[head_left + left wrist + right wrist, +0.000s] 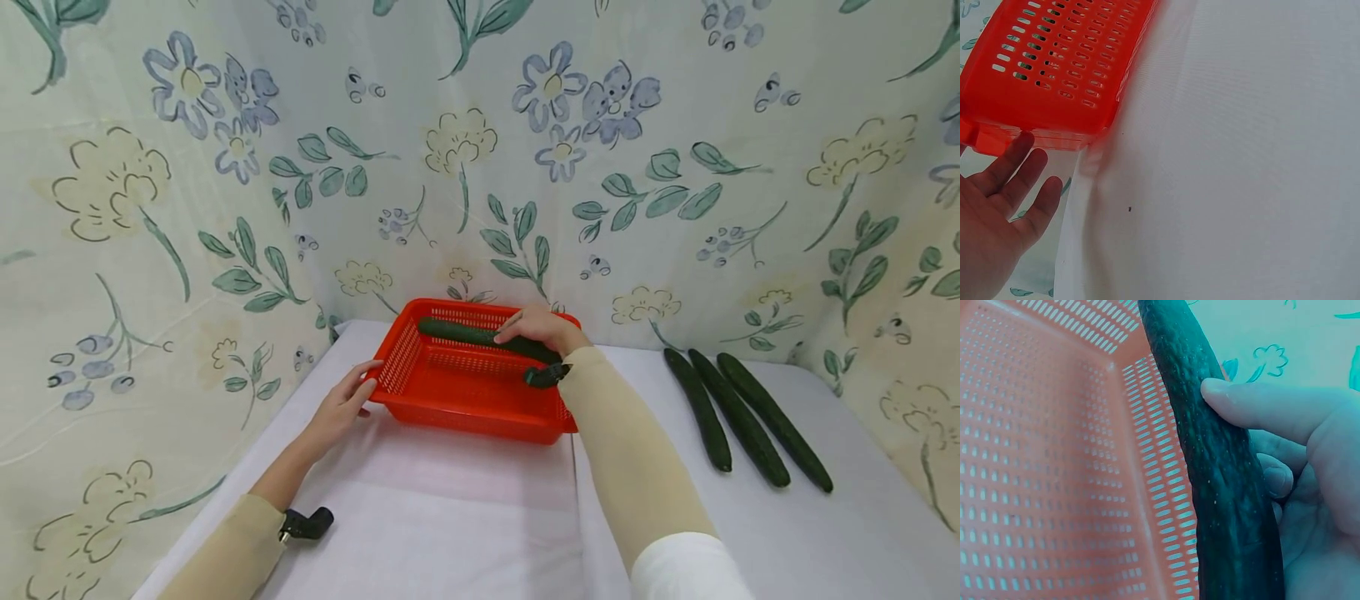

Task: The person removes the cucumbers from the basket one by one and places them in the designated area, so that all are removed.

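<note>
A red plastic basket (465,429) with slotted walls stands on the white-covered table near the back. My right hand (543,327) reaches over it and grips a long dark green cucumber (457,332), thumb on one side and curled fingers on the other. The cucumber (1210,456) lies along the basket's far side, over the slotted wall; its right part is partly hidden by the hand and wrist. At the basket's left end, my left hand (345,404) holds the rim. In the left wrist view, several fingers (1034,164) reach beneath the rim; the thumb is out of view.
Three more cucumbers (738,417) lie side by side on the table to the right, slanting toward the front. A floral cloth (480,183) hangs behind and at both sides. Each wrist wears a small black camera (307,523).
</note>
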Action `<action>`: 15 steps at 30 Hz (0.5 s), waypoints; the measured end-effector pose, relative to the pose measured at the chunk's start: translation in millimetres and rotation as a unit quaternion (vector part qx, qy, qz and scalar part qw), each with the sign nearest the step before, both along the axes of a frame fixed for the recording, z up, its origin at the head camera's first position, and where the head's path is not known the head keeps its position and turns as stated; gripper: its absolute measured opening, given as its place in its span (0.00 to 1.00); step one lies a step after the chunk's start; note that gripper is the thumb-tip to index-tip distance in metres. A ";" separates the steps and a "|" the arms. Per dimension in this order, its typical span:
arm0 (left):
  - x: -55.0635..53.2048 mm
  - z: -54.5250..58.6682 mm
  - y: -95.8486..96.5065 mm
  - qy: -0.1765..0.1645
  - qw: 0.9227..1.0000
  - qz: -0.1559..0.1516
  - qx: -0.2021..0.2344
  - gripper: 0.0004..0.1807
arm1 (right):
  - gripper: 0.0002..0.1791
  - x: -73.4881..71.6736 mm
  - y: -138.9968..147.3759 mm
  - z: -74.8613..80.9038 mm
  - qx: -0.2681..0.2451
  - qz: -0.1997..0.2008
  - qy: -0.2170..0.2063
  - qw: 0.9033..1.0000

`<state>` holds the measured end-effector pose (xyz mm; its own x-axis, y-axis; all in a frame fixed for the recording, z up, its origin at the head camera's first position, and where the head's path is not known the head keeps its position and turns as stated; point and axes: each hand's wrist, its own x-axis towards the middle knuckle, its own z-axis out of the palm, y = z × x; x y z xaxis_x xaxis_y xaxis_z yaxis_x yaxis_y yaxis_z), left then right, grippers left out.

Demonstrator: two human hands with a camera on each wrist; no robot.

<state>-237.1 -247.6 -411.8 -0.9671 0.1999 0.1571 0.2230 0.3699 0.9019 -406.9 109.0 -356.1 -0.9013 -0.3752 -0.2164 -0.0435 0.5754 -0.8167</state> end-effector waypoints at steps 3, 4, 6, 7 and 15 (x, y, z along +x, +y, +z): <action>1.0 1.1 1.3 0.001 1.000 -0.002 -0.002 0.26 | 0.16 -0.7 3.0 7.6 -0.006 0.001 -0.002 1.000; 1.2 1.3 1.5 0.001 1.000 -0.002 -0.002 0.26 | 0.16 -1.0 4.5 10.5 -0.006 0.003 0.000 1.000; 0.3 0.8 1.2 0.002 1.000 -0.003 -0.004 0.26 | 0.16 -0.6 8.7 16.1 -0.014 0.001 -0.005 1.000; -1.0 -0.2 0.9 0.002 1.000 -0.003 -0.003 0.26 | 0.16 -0.1 11.0 19.0 -0.018 -0.001 -0.003 1.000; -17.9 -25.5 -9.7 0.007 1.000 0.006 -0.001 0.27 | 0.20 2.7 33.5 39.9 -0.033 -0.011 0.032 0.999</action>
